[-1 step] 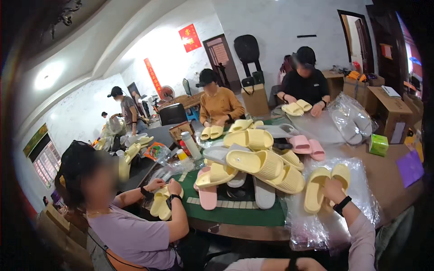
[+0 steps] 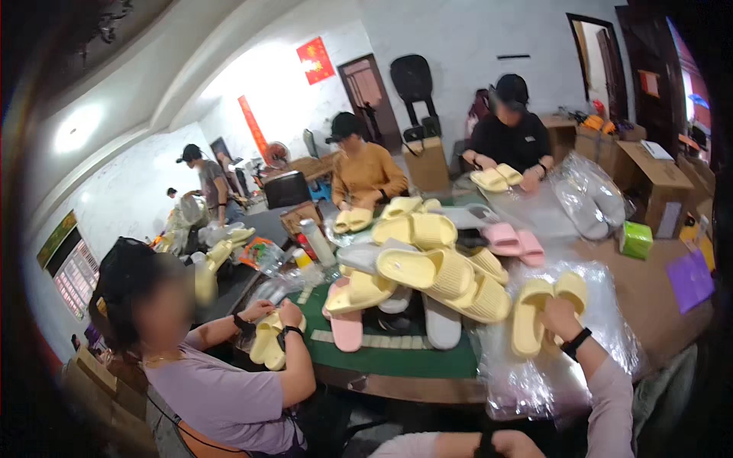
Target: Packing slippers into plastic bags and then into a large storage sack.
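My right hand reaches up from the lower right, a black band on its wrist. It grips a pair of pale yellow slippers held side by side over a heap of clear plastic bags. My left hand lies low at the bottom edge at the end of a pink sleeve; its fingers are too cut off to read. Just left of the held pair, a pile of yellow, pink and white slippers covers the green table mat.
A person in a lilac top at the left handles yellow slippers. Two more people sit at the far side of the table, in an orange top and a black top. A small green box, cardboard boxes and bottles stand around.
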{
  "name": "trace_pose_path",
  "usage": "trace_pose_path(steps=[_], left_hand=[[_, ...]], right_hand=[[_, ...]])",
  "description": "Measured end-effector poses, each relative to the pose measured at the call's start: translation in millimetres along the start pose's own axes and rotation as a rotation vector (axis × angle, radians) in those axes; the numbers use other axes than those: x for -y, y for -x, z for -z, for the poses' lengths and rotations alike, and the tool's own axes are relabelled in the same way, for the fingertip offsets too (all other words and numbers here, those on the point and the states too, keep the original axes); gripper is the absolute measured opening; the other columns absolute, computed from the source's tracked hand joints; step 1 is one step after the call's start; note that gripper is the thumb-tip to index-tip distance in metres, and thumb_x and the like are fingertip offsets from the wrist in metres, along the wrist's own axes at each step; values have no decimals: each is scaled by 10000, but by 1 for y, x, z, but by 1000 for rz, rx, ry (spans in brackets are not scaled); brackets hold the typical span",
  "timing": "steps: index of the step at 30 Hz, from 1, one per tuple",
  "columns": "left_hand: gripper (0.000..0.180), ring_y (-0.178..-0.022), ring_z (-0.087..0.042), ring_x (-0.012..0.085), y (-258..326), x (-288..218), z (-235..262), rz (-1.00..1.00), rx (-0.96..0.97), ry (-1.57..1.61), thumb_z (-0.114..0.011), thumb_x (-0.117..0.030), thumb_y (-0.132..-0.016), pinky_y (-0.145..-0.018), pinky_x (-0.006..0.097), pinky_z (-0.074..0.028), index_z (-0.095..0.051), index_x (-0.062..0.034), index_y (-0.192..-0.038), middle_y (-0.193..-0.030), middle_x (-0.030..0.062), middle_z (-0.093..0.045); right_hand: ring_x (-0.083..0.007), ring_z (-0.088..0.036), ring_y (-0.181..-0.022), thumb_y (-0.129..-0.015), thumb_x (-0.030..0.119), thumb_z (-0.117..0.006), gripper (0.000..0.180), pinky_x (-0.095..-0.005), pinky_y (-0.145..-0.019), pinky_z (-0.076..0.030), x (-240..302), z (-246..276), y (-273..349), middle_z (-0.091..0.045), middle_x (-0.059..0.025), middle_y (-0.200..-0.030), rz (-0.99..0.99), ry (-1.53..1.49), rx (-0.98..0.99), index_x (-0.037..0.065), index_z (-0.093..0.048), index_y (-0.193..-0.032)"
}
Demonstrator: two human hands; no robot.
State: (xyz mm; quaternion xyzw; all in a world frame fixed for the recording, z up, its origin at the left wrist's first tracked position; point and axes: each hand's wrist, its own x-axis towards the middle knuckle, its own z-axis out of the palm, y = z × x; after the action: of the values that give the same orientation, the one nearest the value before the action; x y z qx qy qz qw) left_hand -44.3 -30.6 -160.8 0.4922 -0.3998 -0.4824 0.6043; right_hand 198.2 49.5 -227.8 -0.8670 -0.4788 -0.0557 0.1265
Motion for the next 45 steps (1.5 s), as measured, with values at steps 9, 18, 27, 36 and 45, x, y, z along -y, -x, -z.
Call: trace_pose_path(steps=[9, 18, 27, 36, 45], left_hand=[[479, -971, -538, 212, -24, 28, 23, 275, -148, 327, -351, -356, -955, -828, 280, -428, -462, 39, -1202, -1122, 139, -559], [365, -1084, -498, 247, -117, 142, 25, -222, 60, -106, -448, -177, -890, -948, 323, -350, -501, 66, -1158, -1182, 195, -533], [335, -1040, -519, 242, -105, 195, 0, -250, -28, 37, -458, -169, -882, -913, 333, -370, -524, 72, -1105, -1121, 212, -554], [309, -997, -540, 238, -119, 214, 6, -268, -154, 197, -469, -162, -874, -877, 343, -390, -547, 78, -1052, -1059, 229, -576], [303, -956, -550, 238, -175, 251, 16, -218, -354, -70, -470, -178, -878, -844, 347, -399, -551, 79, -1017, -1007, 230, -582]], right_hand=[[-294, -591, -793, -728, 201, -562, 208, -416, -639, -486, 4, 7, 9, -600, -150, -808, 202, -129, -79, 66, -589, -883], [-315, -592, -749, -783, 220, -543, 248, -413, -598, -495, 19, 34, 38, -563, -182, -887, 214, -188, -108, 19, -541, -929], [-326, -595, -681, -801, 233, -537, 273, -425, -587, -484, 32, 42, 56, -576, -179, -824, 237, -241, -86, 7, -540, -954], [-336, -591, -778, -828, 264, -510, 300, -420, -654, -479, 31, 53, 55, -583, -167, -909, 187, -339, 62, 43, -546, -1027], [-345, -592, -813, -794, 261, -530, 296, -430, -708, -469, 34, 54, 58, -612, -167, -903, 174, -412, 72, 66, -583, -1011]])
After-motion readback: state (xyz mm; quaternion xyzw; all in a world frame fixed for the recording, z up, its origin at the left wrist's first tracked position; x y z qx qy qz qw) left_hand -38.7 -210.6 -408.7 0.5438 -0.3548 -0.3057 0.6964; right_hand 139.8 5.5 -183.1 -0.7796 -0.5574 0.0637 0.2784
